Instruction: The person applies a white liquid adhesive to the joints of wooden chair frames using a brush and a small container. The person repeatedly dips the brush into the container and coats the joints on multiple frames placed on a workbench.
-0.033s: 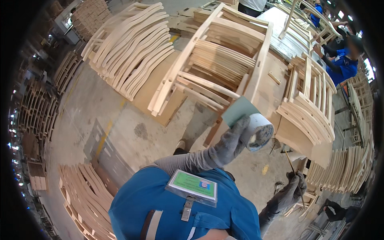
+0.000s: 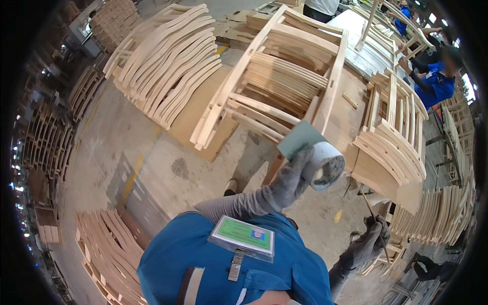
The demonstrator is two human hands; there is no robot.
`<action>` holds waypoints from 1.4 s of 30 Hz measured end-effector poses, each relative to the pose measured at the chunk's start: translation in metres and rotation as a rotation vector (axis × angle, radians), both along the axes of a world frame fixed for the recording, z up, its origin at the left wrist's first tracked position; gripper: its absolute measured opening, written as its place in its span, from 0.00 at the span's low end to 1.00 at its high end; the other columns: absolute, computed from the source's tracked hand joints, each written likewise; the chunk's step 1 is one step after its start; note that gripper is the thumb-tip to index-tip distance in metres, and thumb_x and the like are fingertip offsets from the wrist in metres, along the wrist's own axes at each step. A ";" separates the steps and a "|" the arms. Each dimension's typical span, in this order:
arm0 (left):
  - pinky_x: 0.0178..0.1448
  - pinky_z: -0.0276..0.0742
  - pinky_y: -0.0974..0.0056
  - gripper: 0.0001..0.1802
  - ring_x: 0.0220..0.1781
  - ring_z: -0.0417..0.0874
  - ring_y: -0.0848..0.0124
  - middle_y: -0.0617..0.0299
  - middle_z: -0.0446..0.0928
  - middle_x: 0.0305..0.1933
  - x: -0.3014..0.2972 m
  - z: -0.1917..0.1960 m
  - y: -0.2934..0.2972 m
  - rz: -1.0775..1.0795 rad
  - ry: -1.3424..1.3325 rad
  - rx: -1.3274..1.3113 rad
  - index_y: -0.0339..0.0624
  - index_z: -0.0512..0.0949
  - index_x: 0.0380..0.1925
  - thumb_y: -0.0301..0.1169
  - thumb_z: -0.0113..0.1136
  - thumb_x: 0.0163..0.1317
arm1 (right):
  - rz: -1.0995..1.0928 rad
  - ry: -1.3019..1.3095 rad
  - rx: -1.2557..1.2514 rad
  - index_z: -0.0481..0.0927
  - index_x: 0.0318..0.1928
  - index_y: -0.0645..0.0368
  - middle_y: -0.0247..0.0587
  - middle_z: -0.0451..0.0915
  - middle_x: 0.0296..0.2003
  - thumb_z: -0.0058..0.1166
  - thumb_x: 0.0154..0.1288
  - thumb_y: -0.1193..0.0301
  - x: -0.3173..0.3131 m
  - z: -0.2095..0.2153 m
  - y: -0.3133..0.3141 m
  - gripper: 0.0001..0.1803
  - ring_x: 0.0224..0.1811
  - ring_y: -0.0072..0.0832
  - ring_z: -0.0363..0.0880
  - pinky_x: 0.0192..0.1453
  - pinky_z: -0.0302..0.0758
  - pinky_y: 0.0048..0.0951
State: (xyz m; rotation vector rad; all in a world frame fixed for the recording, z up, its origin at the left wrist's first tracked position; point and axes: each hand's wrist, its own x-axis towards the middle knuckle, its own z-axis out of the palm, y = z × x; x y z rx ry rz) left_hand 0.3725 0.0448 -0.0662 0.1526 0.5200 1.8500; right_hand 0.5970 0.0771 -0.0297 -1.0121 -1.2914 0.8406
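My left hand (image 2: 296,170), in a grey knit glove, is closed around a white cup-like container (image 2: 328,165) whose open end shows dark residue inside. A flat grey-green sheet (image 2: 302,140) is gripped in the same hand and covers part of a chair-frame corner. Lower right, my gloved right hand (image 2: 372,239) is closed on a thin brown stick (image 2: 367,202), which slants up toward the panel's edge; the stick's kind is unclear. Beyond my left hand lies a light wooden chair frame (image 2: 223,99) with slats, over a stack of curved wooden parts (image 2: 284,76).
A stack of curved wooden pieces (image 2: 168,61) stands on brown board at the left. More chair frames (image 2: 394,145) lie on the right side of the workbench (image 2: 378,175). Bundled parts (image 2: 109,249) are at lower left. A person in blue (image 2: 437,86) works at far right.
My left hand with the container and sheet has shifted very slightly left and up in the picture. Both hands keep their hold.
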 end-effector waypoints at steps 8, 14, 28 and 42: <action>0.55 0.77 0.60 0.25 0.54 0.77 0.65 0.56 0.74 0.51 -0.159 0.028 -0.080 0.096 0.107 0.050 0.41 0.67 0.54 0.49 0.41 0.68 | 0.390 0.233 0.162 0.70 0.40 0.65 0.58 0.76 0.39 0.49 0.61 0.81 -0.177 0.001 -0.051 0.06 0.33 0.35 0.80 0.38 0.82 0.34; 0.60 0.73 0.58 0.29 0.57 0.75 0.62 0.53 0.73 0.54 -0.211 0.035 -0.111 0.032 0.155 0.023 0.39 0.65 0.57 0.51 0.38 0.69 | 0.627 -0.260 0.366 0.72 0.38 0.61 0.54 0.79 0.40 0.60 0.56 0.78 -0.248 0.025 -0.065 0.11 0.36 0.37 0.82 0.37 0.80 0.32; 0.65 0.66 0.57 0.35 0.60 0.71 0.64 0.57 0.70 0.57 -0.221 0.031 -0.096 0.177 0.303 0.161 0.42 0.63 0.59 0.58 0.45 0.62 | 0.675 -0.286 0.364 0.78 0.34 0.65 0.50 0.81 0.37 0.57 0.57 0.80 -0.268 0.034 -0.113 0.04 0.35 0.36 0.82 0.37 0.79 0.30; 0.63 0.66 0.55 0.38 0.60 0.68 0.66 0.58 0.68 0.58 -0.226 0.029 -0.076 -0.019 0.226 0.083 0.45 0.62 0.60 0.63 0.38 0.62 | 0.592 0.310 0.085 0.70 0.40 0.66 0.58 0.78 0.40 0.57 0.57 0.81 -0.274 0.012 -0.108 0.12 0.42 0.40 0.80 0.43 0.79 0.35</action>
